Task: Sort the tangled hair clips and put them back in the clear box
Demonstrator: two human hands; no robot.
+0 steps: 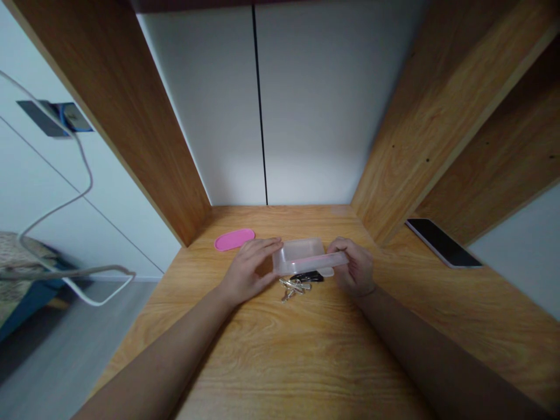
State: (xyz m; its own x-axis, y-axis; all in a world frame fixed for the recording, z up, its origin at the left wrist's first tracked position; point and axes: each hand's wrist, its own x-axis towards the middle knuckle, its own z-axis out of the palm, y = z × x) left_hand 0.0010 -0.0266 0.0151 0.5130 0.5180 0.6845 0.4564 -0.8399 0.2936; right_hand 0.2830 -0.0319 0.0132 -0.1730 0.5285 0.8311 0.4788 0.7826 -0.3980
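My left hand [249, 271] grips the left side of a clear plastic box [301, 248], thumb low and fingers along the upper edge. At the right, my right hand [353, 265] is closed on a translucent, pinkish lid [326, 261], seen nearly edge-on across the front of the box. Whether the lid is joined to the box I cannot tell. Just below them on the table lie several silver metal clips [295, 287] in a small pile. Black clips [310, 276] lie against the pile, and a small whitish piece [326, 272] shows beside them, partly hidden.
A pink oval tray [234, 239] lies at the back left of the wooden table [280, 356]. A dark-screened phone [444, 244] rests at the right by the wooden upright [420, 140]. White cable [90, 175] hangs at the left, beyond the table edge.
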